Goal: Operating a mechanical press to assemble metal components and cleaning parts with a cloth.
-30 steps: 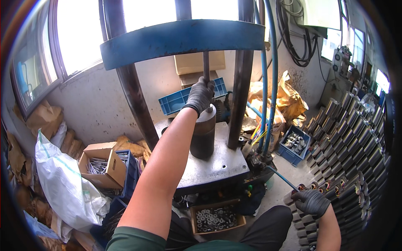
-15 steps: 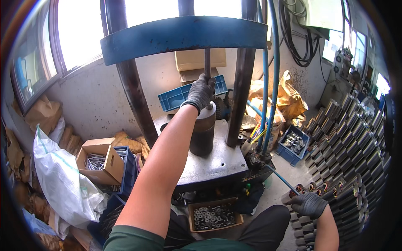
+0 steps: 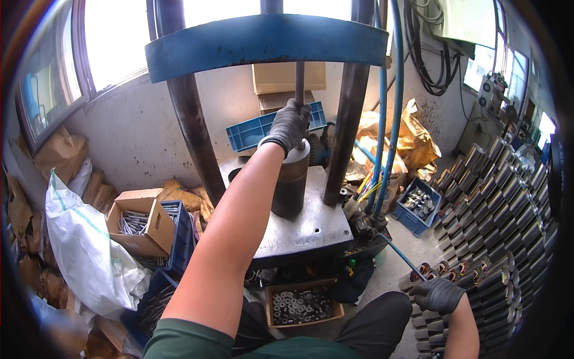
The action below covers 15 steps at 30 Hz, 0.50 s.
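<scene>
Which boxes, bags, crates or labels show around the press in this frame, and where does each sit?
Cardboard boxes: two stacked behind the press, plain brown.
Blue crate: flat, ribbed, leaning behind the left hand.
Open carton: left of the press, brown, holding metal rods.
White sack: lower left, bulging, green stripe.
Brown paper bags: crumpled, right of the press.
Small blue bin: on the floor at right, metal parts inside.
Low carton: under the press, full of rings.
No readable labels or screens.

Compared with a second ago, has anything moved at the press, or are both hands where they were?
Almost nothing changed. The left hand stays on top of the dark cylinder on the press plate, at the thin rod. The right hand stays low on the stacked metal tubes, shifted only slightly. The view tilted a little; the box of washers sits as before.
</scene>
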Tool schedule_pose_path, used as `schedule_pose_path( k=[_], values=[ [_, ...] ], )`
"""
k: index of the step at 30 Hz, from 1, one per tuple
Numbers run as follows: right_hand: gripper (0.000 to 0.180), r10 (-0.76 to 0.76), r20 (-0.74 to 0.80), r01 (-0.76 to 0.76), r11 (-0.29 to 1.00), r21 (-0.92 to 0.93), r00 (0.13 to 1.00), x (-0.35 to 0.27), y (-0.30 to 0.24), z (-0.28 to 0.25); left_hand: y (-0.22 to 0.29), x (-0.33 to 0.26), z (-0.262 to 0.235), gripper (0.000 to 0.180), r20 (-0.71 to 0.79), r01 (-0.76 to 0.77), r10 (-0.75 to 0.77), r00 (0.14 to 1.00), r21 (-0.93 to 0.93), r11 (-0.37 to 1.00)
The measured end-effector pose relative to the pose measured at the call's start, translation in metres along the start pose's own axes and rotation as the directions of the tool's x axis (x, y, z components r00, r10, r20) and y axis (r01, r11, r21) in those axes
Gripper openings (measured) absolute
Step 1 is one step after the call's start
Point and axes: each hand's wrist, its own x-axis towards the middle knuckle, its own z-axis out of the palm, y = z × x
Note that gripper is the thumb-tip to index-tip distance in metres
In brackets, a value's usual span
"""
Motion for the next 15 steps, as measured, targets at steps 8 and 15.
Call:
schedule_pose_path(
  k=[8, 15],
  values=[
    [0.026, 0.066, -0.115, -0.056, 0.995, 0.084, 0.991, -0.002, -0.016, -0.011, -0.002, 0.001, 0.002, 0.03, 0.014, 0.025, -0.025, 1.0, -0.026, 0.999],
    [0.028, 0.099, -0.302, -0.044, 0.982, 0.184, 0.948, -0.002, -0.023, -0.018, -0.002, 0.0, -0.001, 0.029, -0.004, 0.014, -0.014, 1.0, 0.029, 0.999]
  ],
)
